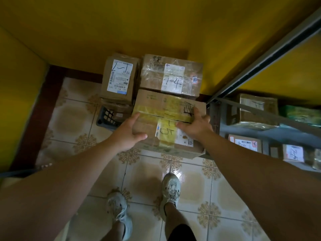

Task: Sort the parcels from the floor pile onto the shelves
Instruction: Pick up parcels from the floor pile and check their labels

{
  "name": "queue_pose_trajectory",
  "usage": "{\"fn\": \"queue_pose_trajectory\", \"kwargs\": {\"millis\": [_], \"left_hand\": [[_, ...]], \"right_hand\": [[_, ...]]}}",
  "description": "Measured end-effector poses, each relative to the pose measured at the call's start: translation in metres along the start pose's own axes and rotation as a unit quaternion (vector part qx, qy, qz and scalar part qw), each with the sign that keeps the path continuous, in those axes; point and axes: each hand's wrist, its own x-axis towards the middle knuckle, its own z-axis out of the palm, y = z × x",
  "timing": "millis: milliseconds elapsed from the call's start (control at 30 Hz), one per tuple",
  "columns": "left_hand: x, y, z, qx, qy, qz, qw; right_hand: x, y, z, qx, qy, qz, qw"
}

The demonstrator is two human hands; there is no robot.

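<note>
Head view, near to far. Stands in pale shoes [171,186] on tiled floor [73,119], both bare arms reaching down and forward. Grasps box 1-5 [156,105] at its near left corner with left hand [129,134], thumb on top, fingers down the side. Presses right hand [196,125] flat on the top near the right edge, fingers spread and mostly straight, not curled round anything. Finds box 1-5 on the floor just ahead of the feet; cannot tell whether lifted clear.

Judged stiff corrugated card, yellow-taped along the seams, slick where taped; broad enough to need both hands, probably of moderate weight. Best taken low on two opposite sides or under the bottom edges, not by tape or label.

Noted close on its left: dark crate [108,118] with cartons piled on or behind it, cannot tell which, box 1-1 [119,77] uppermost. Directly behind and touching: box 1-4 [171,75], heavily wrapped in clear tape. Close on the right: grey rack [260,54] with parcels [257,110] on its lower shelves; likely to catch the box's right corner and the right knuckles on the way up. Closed off at the far end by yellow wall [121,23]
</note>
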Motion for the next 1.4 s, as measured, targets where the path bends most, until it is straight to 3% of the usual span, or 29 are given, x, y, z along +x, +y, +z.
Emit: {"fn": "queue_pose_trajectory", "kwargs": {"millis": [267, 400, 533, 700, 800, 900, 1067, 1200, 1400], "left_hand": [[-0.099, 0.035, -0.03, -0.034, 0.074, 0.05, 0.995], [-0.161, 0.047, -0.057, -0.098, 0.121, 0.111, 0.982], [-0.215, 0.065, -0.088, -0.09, 0.181, 0.173, 0.964], [-0.278, 0.083, -0.133, -0.118, 0.247, 0.186, 0.944], [-0.316, 0.091, -0.164, -0.165, 0.263, 0.199, 0.93], [-0.348, 0.1, -0.185, -0.142, 0.271, 0.21, 0.929], [-0.405, 0.12, -0.198, -0.211, 0.279, 0.267, 0.898], [-0.439, 0.13, -0.199, -0.244, 0.281, 0.317, 0.872], [-0.481, 0.142, -0.172, -0.197, 0.259, 0.326, 0.888]], "right_hand": [[-0.093, -0.02, -0.041, 0.079, 0.057, -0.069, 0.993], [-0.158, -0.04, -0.065, 0.098, 0.127, -0.113, 0.981], [-0.231, -0.061, -0.08, 0.133, 0.202, -0.142, 0.96], [-0.321, -0.084, -0.094, 0.148, 0.276, -0.192, 0.93], [-0.377, -0.096, -0.107, 0.108, 0.307, -0.213, 0.921], [-0.428, -0.102, -0.122, 0.081, 0.335, -0.244, 0.907], [-0.496, -0.109, -0.147, 0.12, 0.389, -0.249, 0.879], [-0.534, -0.107, -0.16, 0.078, 0.383, -0.244, 0.888], [-0.581, -0.062, -0.174, 0.045, 0.373, -0.227, 0.898]]}}
